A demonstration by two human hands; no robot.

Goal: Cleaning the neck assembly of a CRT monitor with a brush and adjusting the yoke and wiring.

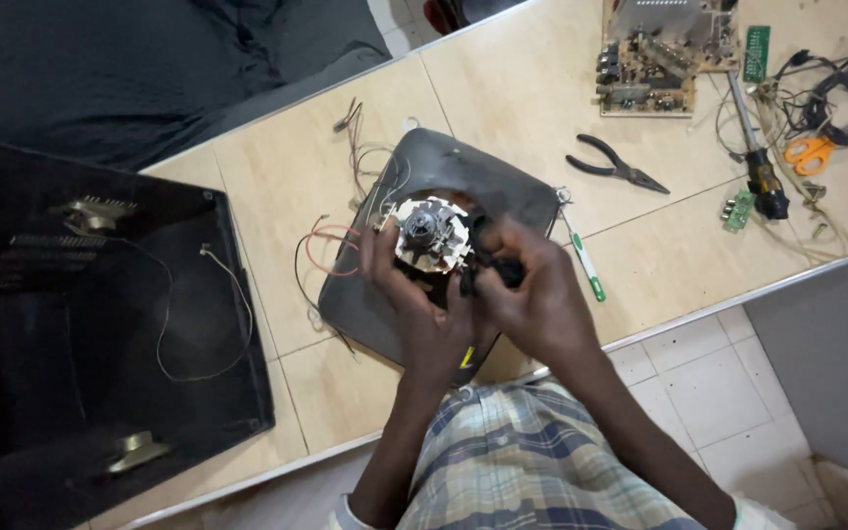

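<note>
both hands on the picture tube (375, 294) lying face down near the bench's (503, 88) front edge: left hand (414, 304) wraps the white yoke (431, 236), right hand (532, 294) pinches its black part

Picture tube (444, 196) lies face down at centre of bench (503, 88); yoke (431, 236) sits on its neck, between left hand (414, 309) and right hand (532, 294). Open cabinet shell (100, 324) to its left. Pliers (615, 167) and pen (583, 257) to its right; circuit board (660, 54) behind them; screwdriver (760, 162) and scissors (812, 152) far right.
</note>
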